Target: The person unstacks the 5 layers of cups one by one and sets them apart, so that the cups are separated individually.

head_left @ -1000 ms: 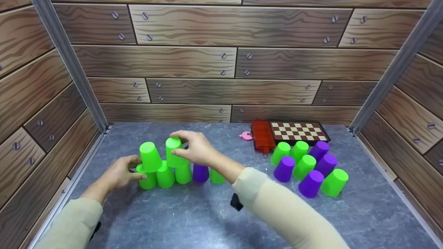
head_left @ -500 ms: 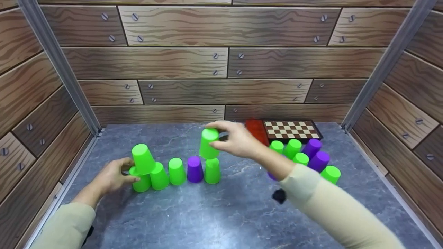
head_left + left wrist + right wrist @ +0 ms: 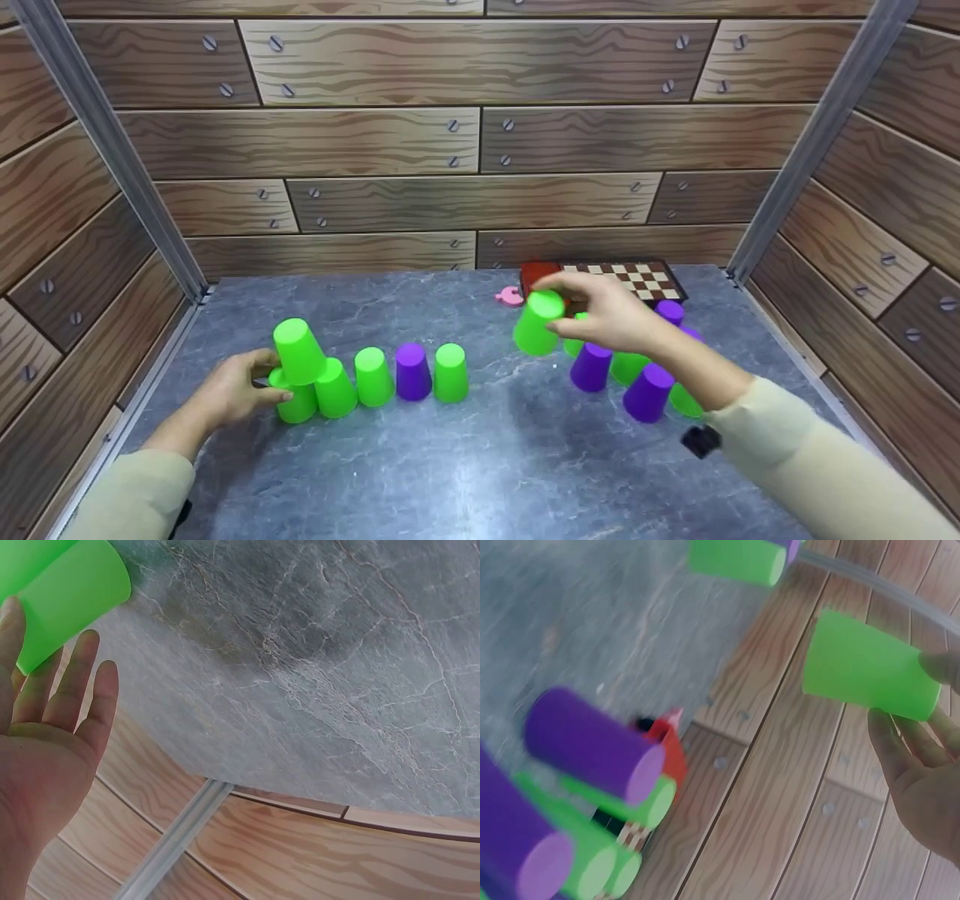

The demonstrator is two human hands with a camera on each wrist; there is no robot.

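In the head view my right hand (image 3: 619,319) pinches an upside-down green cup (image 3: 537,326) by its upper end, in the air left of the right-hand cup group. The right wrist view shows this green cup (image 3: 870,667) between thumb and fingers. At the left, a row of upside-down cups stands on the table: a green cup (image 3: 296,409), another green cup (image 3: 335,390), then green, a purple cup (image 3: 412,373) and green. One green cup (image 3: 298,352) straddles the two leftmost. Beside the leftmost, my left hand (image 3: 225,390) has loosely extended fingers (image 3: 71,682) around its side.
Several green and purple cups (image 3: 648,394) stand at the right, partly behind my right forearm. A checkered board (image 3: 652,279) with a red part (image 3: 536,276) lies at the back, next to a small pink object (image 3: 510,296). Wood-patterned walls (image 3: 390,139) enclose the table (image 3: 420,472).
My right hand has lifted a green cup off the left row's top and carried it rightward. The left hand stays by the leftmost cups. The head view has shifted slightly.
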